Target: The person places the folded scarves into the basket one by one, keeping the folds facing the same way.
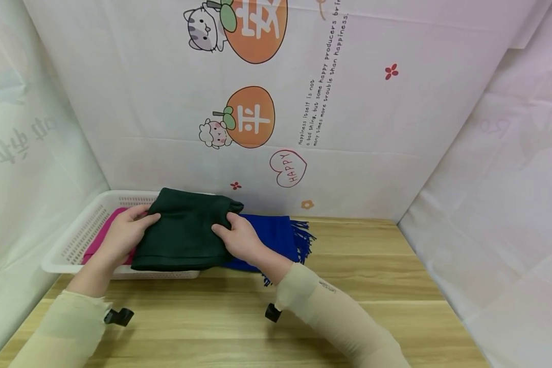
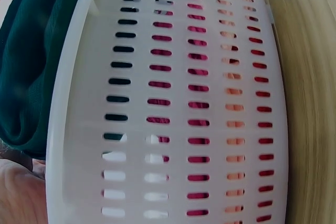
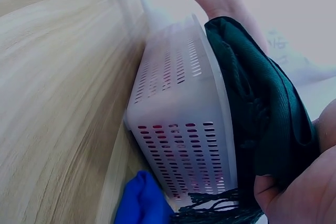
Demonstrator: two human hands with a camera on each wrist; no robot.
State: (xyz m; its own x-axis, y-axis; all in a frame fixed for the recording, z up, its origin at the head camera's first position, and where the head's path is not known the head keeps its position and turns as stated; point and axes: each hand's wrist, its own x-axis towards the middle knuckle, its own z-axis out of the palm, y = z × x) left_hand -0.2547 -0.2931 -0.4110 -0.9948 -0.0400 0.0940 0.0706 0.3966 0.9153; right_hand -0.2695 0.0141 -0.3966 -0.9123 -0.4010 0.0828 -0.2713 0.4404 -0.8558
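Note:
A folded dark green scarf (image 1: 184, 230) is held over the white perforated basket (image 1: 50, 268). My left hand (image 1: 125, 232) grips its left edge, and my right hand (image 1: 243, 239) pinches the right edge, thumb on top. Dark fringe (image 3: 215, 203) hangs from the scarf beside the right hand in the right wrist view. Folded pink cloth (image 1: 102, 237) lies in the basket, partly hidden by the green scarf and left hand. Through the slots of the basket wall (image 2: 178, 98), pink, red and peach colours show in the left wrist view.
A blue fringed scarf (image 1: 271, 232) lies just right of the basket, partly covered by the green scarf and right hand. The wooden table (image 1: 372, 286) ends at a printed white cloth backdrop (image 1: 359, 153), with white cloth walls on both sides.

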